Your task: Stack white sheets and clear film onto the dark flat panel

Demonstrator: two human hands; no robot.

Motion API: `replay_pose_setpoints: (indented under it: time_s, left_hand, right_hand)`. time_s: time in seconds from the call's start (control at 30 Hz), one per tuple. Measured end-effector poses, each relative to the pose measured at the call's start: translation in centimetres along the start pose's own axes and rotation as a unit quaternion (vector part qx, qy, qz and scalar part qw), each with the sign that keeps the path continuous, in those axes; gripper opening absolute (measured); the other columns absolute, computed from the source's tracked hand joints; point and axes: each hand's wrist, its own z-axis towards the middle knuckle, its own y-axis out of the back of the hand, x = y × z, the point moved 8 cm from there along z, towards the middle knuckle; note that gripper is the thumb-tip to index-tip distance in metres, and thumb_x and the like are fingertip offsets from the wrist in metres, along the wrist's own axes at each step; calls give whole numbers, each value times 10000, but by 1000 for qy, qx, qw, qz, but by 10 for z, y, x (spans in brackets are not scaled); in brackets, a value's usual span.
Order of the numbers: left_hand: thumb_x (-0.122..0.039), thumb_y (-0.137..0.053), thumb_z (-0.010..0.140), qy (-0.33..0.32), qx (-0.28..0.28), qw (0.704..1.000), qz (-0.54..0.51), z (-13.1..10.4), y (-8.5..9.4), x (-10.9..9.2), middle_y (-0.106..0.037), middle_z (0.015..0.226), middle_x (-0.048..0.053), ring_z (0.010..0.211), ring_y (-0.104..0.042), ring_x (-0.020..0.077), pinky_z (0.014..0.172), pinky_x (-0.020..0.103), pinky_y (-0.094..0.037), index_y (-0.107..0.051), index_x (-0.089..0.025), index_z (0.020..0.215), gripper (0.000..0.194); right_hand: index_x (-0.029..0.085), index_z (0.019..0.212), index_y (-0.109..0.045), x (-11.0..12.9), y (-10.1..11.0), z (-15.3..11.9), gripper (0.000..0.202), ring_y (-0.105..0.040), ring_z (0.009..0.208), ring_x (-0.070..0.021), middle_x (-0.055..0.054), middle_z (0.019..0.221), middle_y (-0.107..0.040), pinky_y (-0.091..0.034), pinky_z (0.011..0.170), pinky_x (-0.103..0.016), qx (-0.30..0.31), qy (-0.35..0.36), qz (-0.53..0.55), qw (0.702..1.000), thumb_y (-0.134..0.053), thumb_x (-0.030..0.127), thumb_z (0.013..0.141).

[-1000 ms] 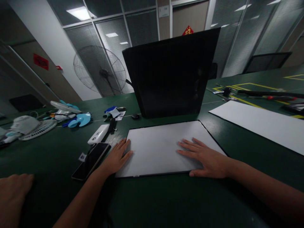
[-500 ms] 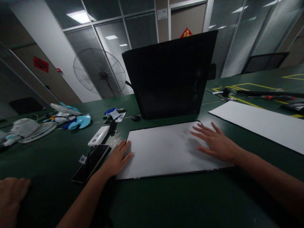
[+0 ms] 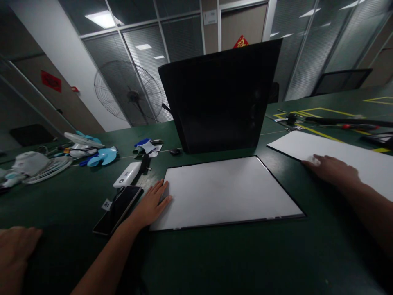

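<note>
My left hand (image 3: pixel 153 205) lies with its fingers spread on the left edge of a white rectangular panel (image 3: pixel 221 192) with a thin dark rim. To the right, my right hand (image 3: pixel 334 170) is at the near left edge of a larger white sheet (image 3: pixel 365 164). Its fingers are bent and partly blurred; whether they pinch the sheet's edge or something small and whitish, I cannot tell. A dark phone (image 3: pixel 118 211) rests on the green table just left of my left hand.
Behind the panel stands a big black screen (image 3: pixel 221 98), with a black mouse (image 3: pixel 175 152) beside it. A white device (image 3: pixel 127 175) and fan parts (image 3: pixel 102 157) lie left. Another person's hand (image 3: pixel 18 246) rests at lower left. Cables and tools lie far right.
My right hand has moved right, off the panel and over to the large white sheet, its fingers now bent instead of spread. My left hand has stayed on the panel's left edge.
</note>
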Motion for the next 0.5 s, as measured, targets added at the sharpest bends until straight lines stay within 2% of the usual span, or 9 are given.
replay_pose_setpoints:
  time_s: [0.13, 0.2, 0.3, 0.4, 0.5]
  left_hand:
    - [-653, -353, 1029, -10, -10, 1000, -7, 0, 0, 0, -275, 1669, 173, 1542, -260, 348, 1227, 567, -272, -351, -135, 1598, 770]
    - [-652, -345, 1030, -10, -12, 1000, -4, -1, 1, 1, -278, 1668, 173, 1540, -266, 347, 1227, 565, -275, -355, -131, 1596, 769]
    - [-651, -315, 1035, -3, -3, 1000, 4, -1, 0, 0, -271, 1670, 175, 1545, -255, 334, 1236, 552, -260, -349, -117, 1598, 777]
    - [-642, -311, 1036, 2, 7, 1000, 11, -1, 1, -1, -266, 1674, 167, 1552, -239, 321, 1246, 530, -246, -343, -112, 1601, 775]
    - [-640, -312, 1036, 6, 8, 1000, 15, -1, 2, -2, -255, 1679, 157, 1553, -231, 317, 1247, 523, -245, -343, -116, 1602, 772]
  right_hand:
    - [238, 1418, -601, 13, 11, -10, 656, -554, 1187, -417, -217, 1446, -531, -412, 806, -519, 2, 2, 5, 1000, -307, 629, 981]
    - [188, 1334, -661, 17, 17, -16, 561, -597, 1093, -383, -254, 1306, -607, -399, 761, -476, -1, -6, 6, 1000, -349, 504, 991]
    - [93, 1301, -658, 19, 28, -24, 513, -626, 945, -347, -303, 1111, -645, -377, 702, -441, -23, -34, 12, 999, -378, 367, 970]
    - [90, 1304, -650, 18, 37, -29, 487, -626, 869, -314, -290, 1051, -654, -363, 688, -424, -56, -62, 29, 996, -412, 327, 952]
    - [128, 1237, -694, 14, 43, -29, 448, -616, 836, -303, -260, 1003, -665, -347, 689, -425, -100, -86, 55, 990, -444, 368, 953]
